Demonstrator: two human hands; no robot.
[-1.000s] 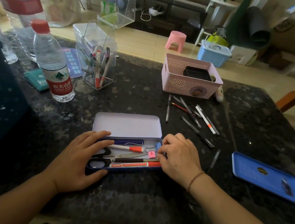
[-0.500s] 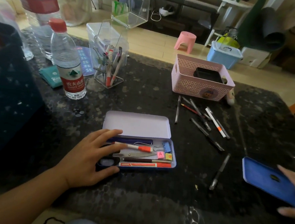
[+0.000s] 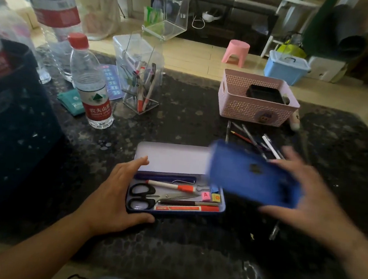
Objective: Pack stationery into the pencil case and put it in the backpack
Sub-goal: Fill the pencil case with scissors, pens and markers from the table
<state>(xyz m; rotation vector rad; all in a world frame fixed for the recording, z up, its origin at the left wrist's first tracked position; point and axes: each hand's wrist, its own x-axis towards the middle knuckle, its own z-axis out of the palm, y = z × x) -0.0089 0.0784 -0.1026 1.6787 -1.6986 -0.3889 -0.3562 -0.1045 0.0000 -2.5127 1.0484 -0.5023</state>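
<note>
The open tin pencil case (image 3: 222,208) lies on the dark table, its pale lid (image 3: 172,158) flat behind it. Inside are black-handled scissors (image 3: 143,196), a white and orange pen (image 3: 170,185), a red marker, a dark blue pen, clips and small erasers. My left hand (image 3: 116,200) rests against the case's left end, thumb at its front edge. My right hand (image 3: 310,202) holds a blue tray (image 3: 250,175) in the air just right of the case, blurred by motion. Loose pens and pencils (image 3: 255,140) lie behind it.
A pink basket (image 3: 256,101) stands at the back right. A clear pen holder (image 3: 141,85) and water bottles (image 3: 92,83) stand at the back left. A dark bag (image 3: 13,139) fills the left side. One pen (image 3: 273,232) lies by my right wrist.
My right hand left the case, reached right to the blue tray, picked it up and brought it left toward the case. My left hand stayed on the case's left end.
</note>
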